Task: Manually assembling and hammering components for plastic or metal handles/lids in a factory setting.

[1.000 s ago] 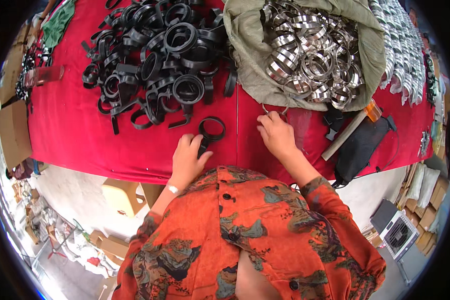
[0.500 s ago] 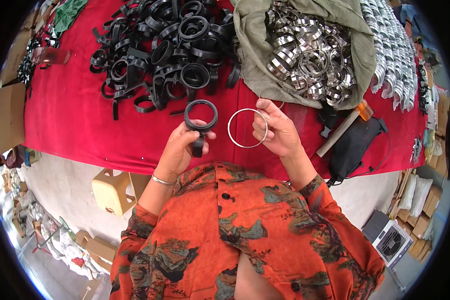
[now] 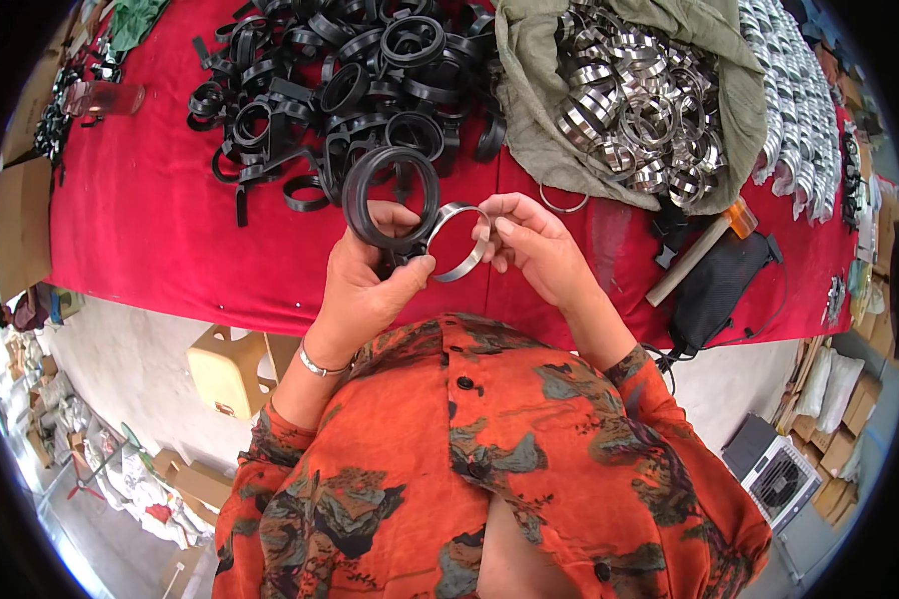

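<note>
My left hand [image 3: 370, 275] is closed round the lower part of a black plastic ring with a stem [image 3: 355, 200], its round opening raised above the fingers. Between the two hands a thin silver metal ring [image 3: 461, 268] stands tilted, its left edge against or very near the black ring. My right hand [image 3: 537, 245] pinches that metal ring's right edge between thumb and fingers. Beyond the hands lies a heap of similar black rings [image 3: 360, 90]. To its right, an olive cloth sack [image 3: 529, 150] holds many loose shiny metal rings [image 3: 649, 120].
Red cloth [image 3: 130, 220] covers the table. At the right lie a hammer [image 3: 687, 262], a black pouch [image 3: 717, 295] and rows of stacked silver rings [image 3: 794, 110]. One loose metal ring [image 3: 565, 208] lies by the sack. A yellow stool [image 3: 228, 369] stands below the table's left edge.
Both hands have come together, bringing the metal ring over to the black ring. The black ring is raised and turned, and the metal ring has turned to show its band.
</note>
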The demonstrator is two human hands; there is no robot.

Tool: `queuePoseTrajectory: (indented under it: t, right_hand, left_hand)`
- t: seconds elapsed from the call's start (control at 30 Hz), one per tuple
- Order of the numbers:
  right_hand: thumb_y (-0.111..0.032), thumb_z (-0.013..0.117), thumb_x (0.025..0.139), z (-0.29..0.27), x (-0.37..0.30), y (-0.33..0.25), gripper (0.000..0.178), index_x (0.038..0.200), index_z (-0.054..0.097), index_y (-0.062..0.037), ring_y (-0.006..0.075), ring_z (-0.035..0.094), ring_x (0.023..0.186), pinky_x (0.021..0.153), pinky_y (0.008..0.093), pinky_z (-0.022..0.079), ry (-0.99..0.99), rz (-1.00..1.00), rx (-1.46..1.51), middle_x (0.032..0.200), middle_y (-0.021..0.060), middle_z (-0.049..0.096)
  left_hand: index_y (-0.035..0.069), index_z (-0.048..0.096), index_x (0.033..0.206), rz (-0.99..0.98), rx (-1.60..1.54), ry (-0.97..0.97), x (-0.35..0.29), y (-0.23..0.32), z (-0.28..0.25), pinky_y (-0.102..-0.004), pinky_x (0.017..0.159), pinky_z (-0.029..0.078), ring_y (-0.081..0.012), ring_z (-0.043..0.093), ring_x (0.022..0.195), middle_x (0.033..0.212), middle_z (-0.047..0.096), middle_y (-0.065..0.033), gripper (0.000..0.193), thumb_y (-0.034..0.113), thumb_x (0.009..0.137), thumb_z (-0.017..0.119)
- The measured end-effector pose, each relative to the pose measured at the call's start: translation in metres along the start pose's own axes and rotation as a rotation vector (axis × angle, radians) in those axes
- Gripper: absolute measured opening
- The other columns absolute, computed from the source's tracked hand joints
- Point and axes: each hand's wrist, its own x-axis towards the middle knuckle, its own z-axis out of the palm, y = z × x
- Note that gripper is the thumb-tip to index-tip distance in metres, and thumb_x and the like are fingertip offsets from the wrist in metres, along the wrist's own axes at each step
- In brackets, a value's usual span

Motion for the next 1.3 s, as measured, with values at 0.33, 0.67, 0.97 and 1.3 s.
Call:
queuePoseTrajectory:
  t: [0.33, 0.67, 0.97, 1.3]
  right_hand:
    - [0.000, 0.057, 0.085, 0.021, -0.011, 0.000, 0.020, 0.104, 0.056, -0.0005, 0.0127, 0.058, 0.073, 0.064, 0.0255, 0.047, 0.198, -0.410, -0.739, 0.091, 0.0069, 0.060]
    - [0.006, 0.062, 0.075, 0.037, -0.009, -0.010, 0.024, 0.098, 0.059, -0.0014, 0.0225, 0.061, 0.072, 0.059, 0.0302, 0.049, 0.302, -0.694, -1.033, 0.088, 0.0118, 0.059]
    - [0.001, 0.062, 0.071, 0.044, -0.005, -0.014, 0.026, 0.097, 0.063, -0.0031, 0.0234, 0.059, 0.073, 0.060, 0.0313, 0.049, 0.068, -0.911, -1.517, 0.087, 0.0089, 0.059]
    - [-0.009, 0.060, 0.075, 0.051, -0.002, 0.004, 0.014, 0.089, 0.060, -0.0079, 0.0209, 0.056, 0.071, 0.061, 0.0330, 0.048, -0.240, -0.832, -1.516, 0.084, 0.0047, 0.054]
  left_hand:
    - [0.002, 0.052, 0.104, 0.086, 0.204, -0.044, 0.016, 0.006, -0.014, -0.0222, 0.059, 0.042, -0.0058, 0.050, 0.067, 0.082, 0.059, 0.0001, 0.033, -0.001, 0.074, 0.067]
    - [0.000, 0.049, 0.106, 0.075, 0.033, -0.048, 0.013, 0.017, -0.024, -0.0212, 0.057, 0.041, -0.0060, 0.049, 0.064, 0.084, 0.058, -0.0031, 0.033, -0.003, 0.077, 0.064]
    - [0.001, 0.049, 0.104, 0.007, 0.192, -0.098, 0.017, 0.027, -0.029, -0.0215, 0.054, 0.042, -0.0077, 0.052, 0.060, 0.080, 0.059, -0.0035, 0.031, 0.000, 0.077, 0.064]
    - [0.005, 0.049, 0.102, -0.441, -0.657, -0.301, 0.019, -0.001, -0.039, -0.0259, 0.050, 0.042, -0.0128, 0.049, 0.051, 0.077, 0.057, -0.0080, 0.025, 0.006, 0.080, 0.061]
